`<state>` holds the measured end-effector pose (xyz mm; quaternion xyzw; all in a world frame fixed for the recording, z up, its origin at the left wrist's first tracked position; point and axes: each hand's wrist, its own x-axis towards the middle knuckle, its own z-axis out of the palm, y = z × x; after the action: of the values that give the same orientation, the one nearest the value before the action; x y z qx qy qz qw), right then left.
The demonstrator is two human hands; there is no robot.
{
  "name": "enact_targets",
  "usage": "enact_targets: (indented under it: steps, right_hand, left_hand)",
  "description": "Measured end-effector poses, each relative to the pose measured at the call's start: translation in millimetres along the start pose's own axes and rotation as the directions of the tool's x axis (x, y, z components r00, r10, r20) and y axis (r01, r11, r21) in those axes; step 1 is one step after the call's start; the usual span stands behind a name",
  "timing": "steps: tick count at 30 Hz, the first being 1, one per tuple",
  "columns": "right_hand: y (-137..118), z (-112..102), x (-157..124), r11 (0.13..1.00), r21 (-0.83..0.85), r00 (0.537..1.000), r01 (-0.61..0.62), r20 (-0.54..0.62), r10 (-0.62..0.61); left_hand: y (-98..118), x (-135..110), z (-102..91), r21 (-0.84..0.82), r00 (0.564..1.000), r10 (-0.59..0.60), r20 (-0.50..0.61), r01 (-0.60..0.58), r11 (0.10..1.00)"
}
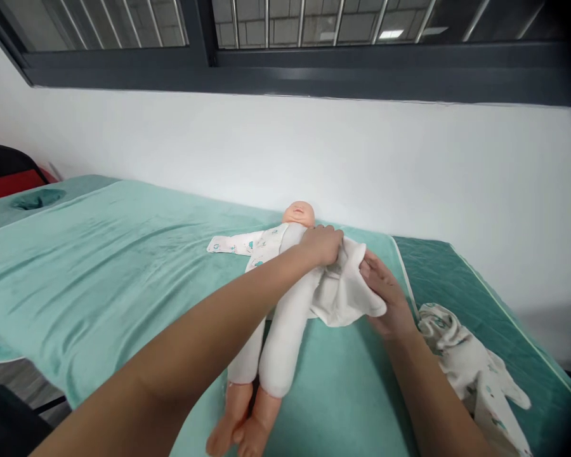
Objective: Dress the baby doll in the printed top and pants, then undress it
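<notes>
A baby doll point(298, 214) lies on its back on the green sheet, with white leggings point(284, 346) on its legs. A patterned white baby shirt point(265, 246) covers its arm on the left of the picture. The shirt's other side is spread open, its plain inner face showing. My left hand point(324, 245) is closed on the shirt beside the doll's chest, fingers curled into the cloth. Lower and to the right, my right hand point(385, 289) grips the loose edge of the same shirt. The doll's arm on that side is hidden by cloth and hands.
The bed's green sheet point(124, 254) stretches far to the left. A crumpled patterned baby garment point(476, 368) lies right of my right forearm. Behind the bed rises a white wall point(209, 146) under a dark-framed window point(314, 70). A red and black object point(9, 174) stands at far left.
</notes>
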<state>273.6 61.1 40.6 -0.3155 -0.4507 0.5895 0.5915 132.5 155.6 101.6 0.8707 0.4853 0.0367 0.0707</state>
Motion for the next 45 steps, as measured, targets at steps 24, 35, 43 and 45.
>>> enact_targets:
  steps: [24,35,43,45]
  right_hand:
    - [31,9,3,0.916,-0.376,0.988,0.136,0.113,-0.101]
    - [15,34,-19,0.681,-0.612,0.894,0.402,0.424,-0.146]
    - [2,27,-20,0.735,-0.646,0.857,0.205,0.481,0.184]
    - [3,24,-19,0.746,-0.645,0.845,0.166,0.482,0.230]
  left_hand:
    - [-57,-36,-11.7,-0.501,0.820,-0.449,-0.355,0.239,0.832]
    - [-71,-61,3.1,-0.700,0.838,-0.473,-0.272,0.164,0.695]
    - [-61,-115,19.0,-0.718,0.786,-0.433,-0.442,-0.021,0.696]
    - [-60,-141,33.9,-0.712,0.733,-0.480,-0.482,-0.009,0.702]
